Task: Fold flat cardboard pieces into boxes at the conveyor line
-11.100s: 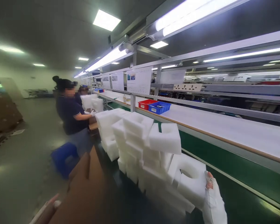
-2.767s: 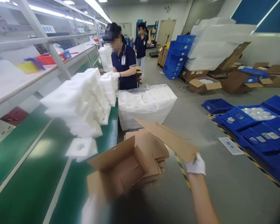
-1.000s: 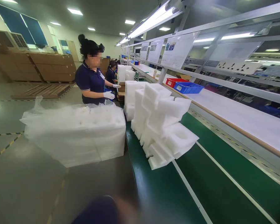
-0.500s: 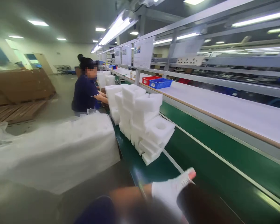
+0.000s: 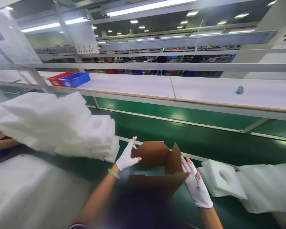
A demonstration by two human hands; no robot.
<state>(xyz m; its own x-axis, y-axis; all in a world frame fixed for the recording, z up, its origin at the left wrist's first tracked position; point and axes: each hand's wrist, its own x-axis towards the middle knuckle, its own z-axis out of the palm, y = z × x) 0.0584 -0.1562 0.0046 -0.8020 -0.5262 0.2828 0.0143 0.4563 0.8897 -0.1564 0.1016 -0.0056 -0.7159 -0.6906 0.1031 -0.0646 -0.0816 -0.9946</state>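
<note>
A brown cardboard box (image 5: 154, 154) with raised flaps is held between my two hands over the green belt. Its top is open, and green shows through the middle. My left hand (image 5: 127, 156), in a white glove with bare fingertips, grips the left side with thumb and fingers apart. Along the right wall lie the fingers of my right hand (image 5: 196, 184), gloved the same way, pressing against the cardboard. White foam blocks (image 5: 95, 133) are stacked left of the box. Another foam piece with a round hole (image 5: 225, 178) sits just right of my right hand.
Beyond the green belt (image 5: 157, 127) runs a white shelf (image 5: 133, 84) carrying a blue bin (image 5: 77, 79), a red bin (image 5: 57, 78) and a small teal item (image 5: 240, 90). A large white wrapped bundle (image 5: 26, 190) stands at lower left. Another person's arm (image 5: 4, 144) shows at the left edge.
My view has swung right, from along the line to facing the belt. The cardboard box and my right hand have come into view; the foam stack now lies further left.
</note>
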